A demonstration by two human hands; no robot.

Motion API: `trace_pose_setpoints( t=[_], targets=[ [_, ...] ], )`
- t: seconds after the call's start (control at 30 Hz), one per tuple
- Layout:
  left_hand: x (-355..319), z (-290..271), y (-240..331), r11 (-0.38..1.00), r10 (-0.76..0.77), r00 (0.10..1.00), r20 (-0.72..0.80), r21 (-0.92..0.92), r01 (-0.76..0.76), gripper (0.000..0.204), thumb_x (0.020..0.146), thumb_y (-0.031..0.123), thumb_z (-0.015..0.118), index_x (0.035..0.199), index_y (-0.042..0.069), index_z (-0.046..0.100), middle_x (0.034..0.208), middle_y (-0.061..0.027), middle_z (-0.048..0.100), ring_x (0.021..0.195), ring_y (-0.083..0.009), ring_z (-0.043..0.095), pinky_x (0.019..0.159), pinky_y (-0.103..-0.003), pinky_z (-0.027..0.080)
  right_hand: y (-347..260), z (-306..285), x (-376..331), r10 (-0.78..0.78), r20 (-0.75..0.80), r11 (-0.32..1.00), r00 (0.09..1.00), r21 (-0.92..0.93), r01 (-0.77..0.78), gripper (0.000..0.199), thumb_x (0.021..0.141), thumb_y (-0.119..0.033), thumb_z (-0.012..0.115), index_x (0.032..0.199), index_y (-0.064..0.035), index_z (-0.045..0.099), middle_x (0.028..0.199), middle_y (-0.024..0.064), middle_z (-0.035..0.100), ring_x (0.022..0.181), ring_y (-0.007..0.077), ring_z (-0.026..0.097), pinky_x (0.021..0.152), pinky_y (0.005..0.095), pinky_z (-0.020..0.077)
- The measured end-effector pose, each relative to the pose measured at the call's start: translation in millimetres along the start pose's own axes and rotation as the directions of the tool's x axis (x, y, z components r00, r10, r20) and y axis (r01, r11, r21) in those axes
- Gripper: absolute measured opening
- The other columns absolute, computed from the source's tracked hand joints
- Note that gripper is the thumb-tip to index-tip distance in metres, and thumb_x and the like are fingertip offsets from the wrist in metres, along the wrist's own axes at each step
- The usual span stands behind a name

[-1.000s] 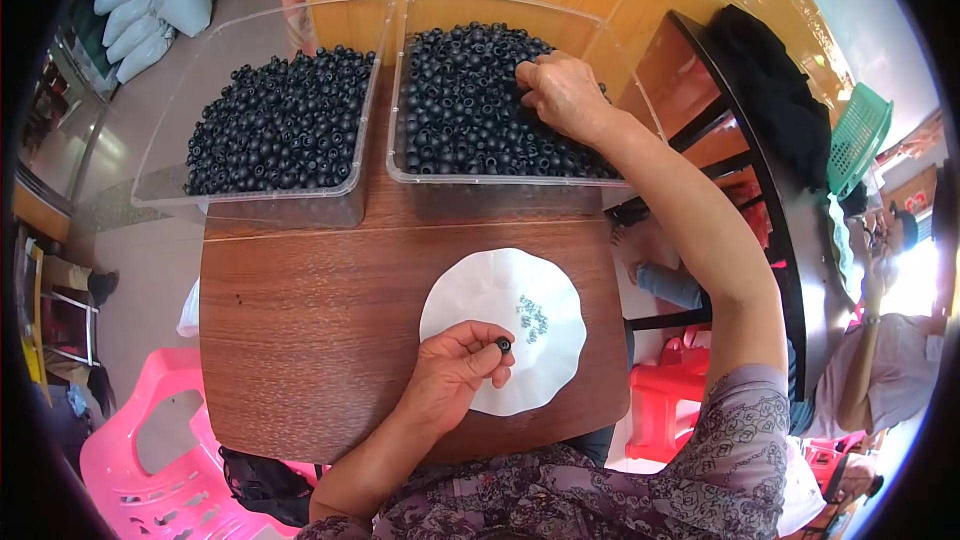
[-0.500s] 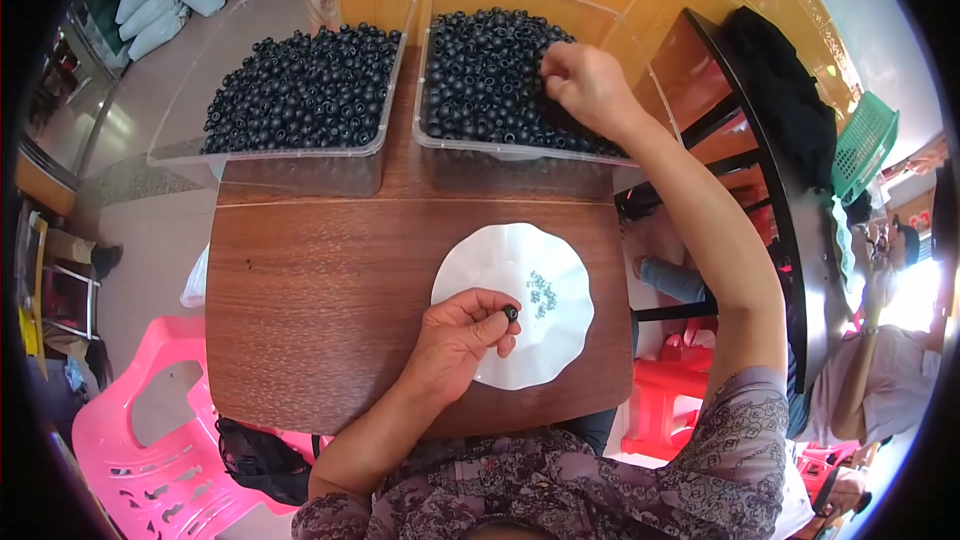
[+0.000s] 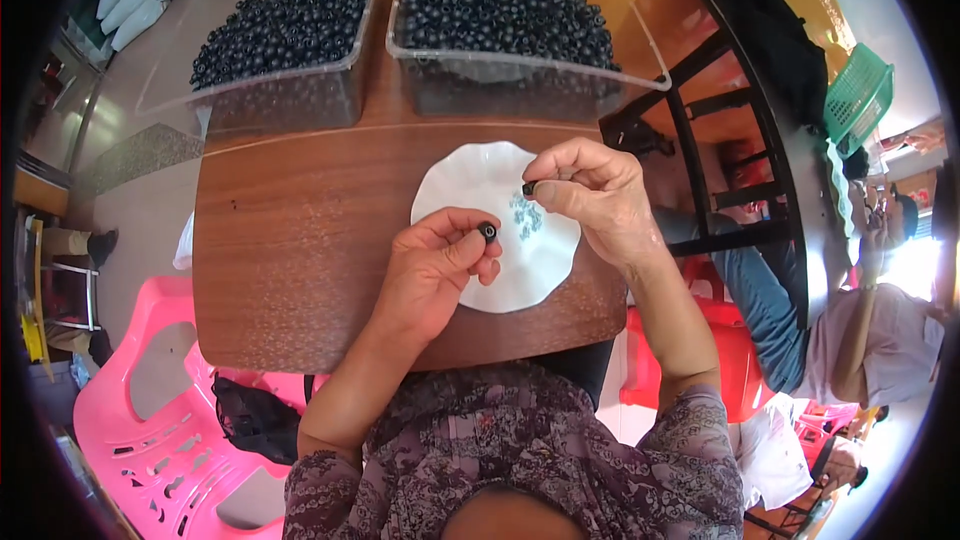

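Between the thumb and fingers of my left hand (image 3: 425, 270) is a small round black bead (image 3: 487, 231) with a hole facing up. My right hand (image 3: 605, 202) pinches another black bead (image 3: 530, 189) a little farther away and to the right. Both hands are over a white plate (image 3: 450, 180) with a wavy rim and a printed blue-green pattern. Beyond the plate stand two clear plastic bins, the left bin (image 3: 330, 105) and the right bin (image 3: 480, 90), each heaped with beads of the same kind.
The plate and bins are on a brown wooden table (image 3: 290, 230). A pink plastic chair (image 3: 150, 380) with a black bag (image 3: 255, 420) stands at the left. On the right are a dark table (image 3: 780, 160), a red stool (image 3: 720, 350) and another seated person (image 3: 890, 340).
My right hand has come back from the right bin to above the plate, now with a bead in its pinch. My left hand keeps its bead. The view has shifted, so the bins appear higher.
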State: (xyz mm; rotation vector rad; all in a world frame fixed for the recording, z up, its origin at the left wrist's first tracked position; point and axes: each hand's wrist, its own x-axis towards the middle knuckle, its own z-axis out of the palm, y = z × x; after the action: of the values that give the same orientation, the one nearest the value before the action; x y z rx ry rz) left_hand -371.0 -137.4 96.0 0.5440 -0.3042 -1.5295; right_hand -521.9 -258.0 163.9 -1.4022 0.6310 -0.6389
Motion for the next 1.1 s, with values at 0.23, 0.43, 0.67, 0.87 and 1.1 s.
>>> trace_pose_setpoints(
  t=[0.23, 0.43, 0.67, 0.87, 1.1],
  targets=[
    [-8.2, -1.7, -6.5, 1.0, 0.002, 1.0, -0.011, 0.017, -0.002, 0.02, 0.086, 0.005, 0.059, 0.102, -0.006, 0.059, 0.085, -0.0128, 0.063, 0.068, -0.0151, 0.056, 0.062, -0.028, 0.046, 15.5, 10.2, -23.5, 0.007, 0.065, 1.0, 0.998, -0.019, -0.006, 0.016, 0.075, 0.008, 0.065, 0.09, 0.0027, 0.064, 0.088, 0.0054, 0.063, 0.08, 0.0098, 0.059, 0.072, 0.0216, 0.0476],
    [-15.8, 0.5, -9.3, 0.999, 0.004, 0.999, -0.035, 0.047, -0.003, 0.02, 0.085, 0.003, 0.059, 0.102, -0.006, 0.059, 0.085, -0.014, 0.063, 0.068, -0.0159, 0.057, 0.062, -0.027, 0.047, 14.2, 16.5, -35.8, -0.054, 0.089, 0.972, 0.995, -0.223, 0.072, 0.017, 0.073, 0.009, 0.066, 0.088, 0.0015, 0.065, 0.087, 0.0058, 0.062, 0.079, 0.0103, 0.057, 0.07, 0.0221, 0.0451],
    [-17.8, 4.4, -15.4, 0.989, 0.062, 0.998, -0.023, 0.133, -0.059, 0.019, 0.083, 0.001, 0.061, 0.1, -0.007, 0.061, 0.089, -0.0133, 0.064, 0.073, -0.016, 0.06, 0.06, -0.027, 0.048, 15.6, 20.6, -41.8, -0.125, 0.082, 0.942, 0.989, -0.303, 0.144, 0.011, 0.074, 0.003, 0.067, 0.085, 0.0002, 0.066, 0.079, 0.0024, 0.06, 0.069, 0.0069, 0.054, 0.065, 0.0211, 0.0439],
    [-19.3, 5.2, -19.0, 0.975, 0.089, 0.996, -0.03, 0.206, -0.081, 0.018, 0.083, 0.0, 0.061, 0.099, -0.007, 0.062, 0.088, -0.0129, 0.064, 0.073, -0.015, 0.06, 0.06, -0.025, 0.047, 15.3, 19.6, -45.2, -0.136, 0.087, 0.933, 0.987, -0.325, 0.157, 0.012, 0.072, 0.006, 0.067, 0.082, -0.0002, 0.067, 0.08, 0.0035, 0.06, 0.069, 0.008, 0.055, 0.065, 0.0223, 0.045],
    [-21.5, 11.3, -23.1, 0.979, 0.06, 0.996, -0.068, 0.197, -0.046, 0.017, 0.082, 0.0, 0.061, 0.098, -0.007, 0.062, 0.084, -0.0131, 0.064, 0.069, -0.0139, 0.059, 0.059, -0.024, 0.047, 12.2, 21.2, -52.2, -0.171, 0.062, 0.895, 0.983, -0.407, 0.181, 0.014, 0.071, 0.007, 0.066, 0.083, -0.0012, 0.068, 0.082, 0.0055, 0.061, 0.071, 0.0096, 0.057, 0.065, 0.0231, 0.0459]
  ],
)
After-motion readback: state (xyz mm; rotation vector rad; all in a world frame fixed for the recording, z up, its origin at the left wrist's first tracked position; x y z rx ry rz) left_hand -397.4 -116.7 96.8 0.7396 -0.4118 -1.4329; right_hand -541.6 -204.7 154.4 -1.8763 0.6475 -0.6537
